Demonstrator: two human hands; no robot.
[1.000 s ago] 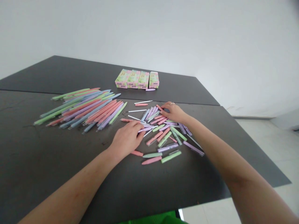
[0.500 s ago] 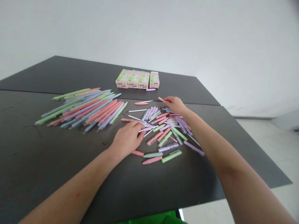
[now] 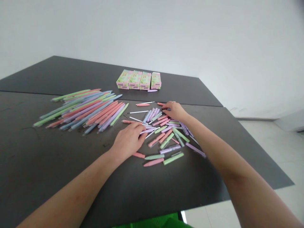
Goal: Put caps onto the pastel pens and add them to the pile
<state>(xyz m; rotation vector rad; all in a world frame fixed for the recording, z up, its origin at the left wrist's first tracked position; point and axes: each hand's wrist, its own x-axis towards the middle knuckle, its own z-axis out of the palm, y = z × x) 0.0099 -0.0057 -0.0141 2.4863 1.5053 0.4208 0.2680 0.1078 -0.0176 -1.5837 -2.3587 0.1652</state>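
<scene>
In the head view, two bare hands worked over a dark bench (image 3: 152, 190) crossed by a seam parallel to its far edge. The left hand (image 3: 129, 139) rested near the middle of the bench, its fingers curled over a purple pen part (image 3: 147, 130) at the left side of a scatter of loose pen parts (image 3: 160, 129); whether they gripped it, one could not tell. The right hand (image 3: 175, 111), a ring on one finger, lay at the far side of that scatter, toward the seam. Its fingers were bent down, a pink pen part (image 3: 161, 104) just beside their tips; whether they grasped anything was hidden.

The loose pen parts, pink, green, purple and blue, lay between the hands and spread toward the near edge, where a green cap (image 3: 173, 158) and a pink barrel (image 3: 153, 162) were among the closest. White refills (image 3: 139, 112) lay among them and just beyond the left hand. Toward the bench's left edge, a heap of long pens (image 3: 82, 109) slanted together. Beyond the seam, nearer the far edge, four pink-and-green boxes (image 3: 134, 79) stood in a row, with a purple piece (image 3: 152, 91) in front of the rightmost.
</scene>
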